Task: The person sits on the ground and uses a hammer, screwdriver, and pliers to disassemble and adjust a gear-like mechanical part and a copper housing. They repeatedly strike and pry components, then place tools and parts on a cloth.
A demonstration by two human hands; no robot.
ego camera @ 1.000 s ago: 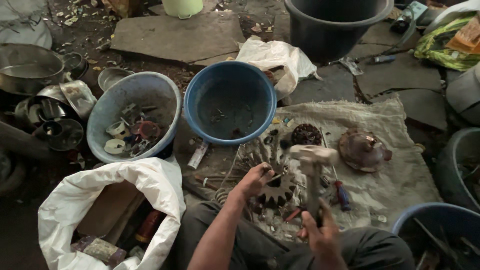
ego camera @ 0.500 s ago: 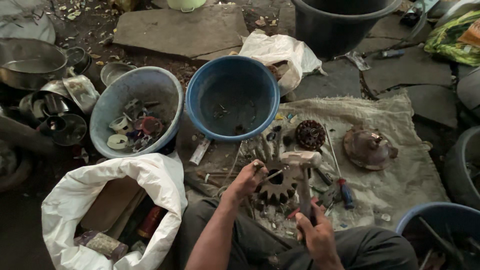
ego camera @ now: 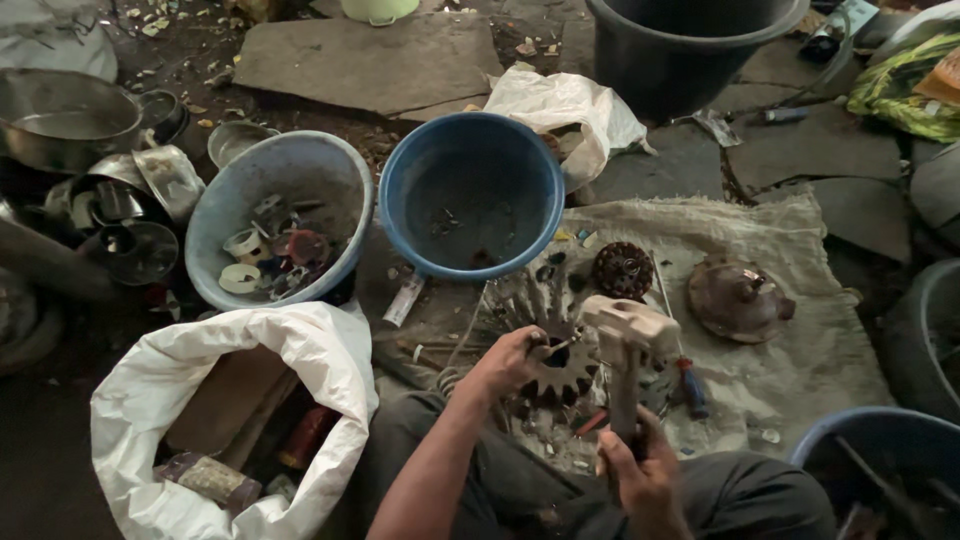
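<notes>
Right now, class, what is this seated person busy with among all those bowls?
The left hand steadies a dark toothed metal ring on the burlap sack. The right hand grips a pale-headed hammer raised above it. A nearly empty blue plastic bowl sits just beyond.

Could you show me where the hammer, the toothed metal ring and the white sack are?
hammer (ego camera: 632, 328): head view, on its pale head.
toothed metal ring (ego camera: 562, 374): head view, on its right teeth.
white sack (ego camera: 300, 345): head view, on its folded upper rim.
</notes>
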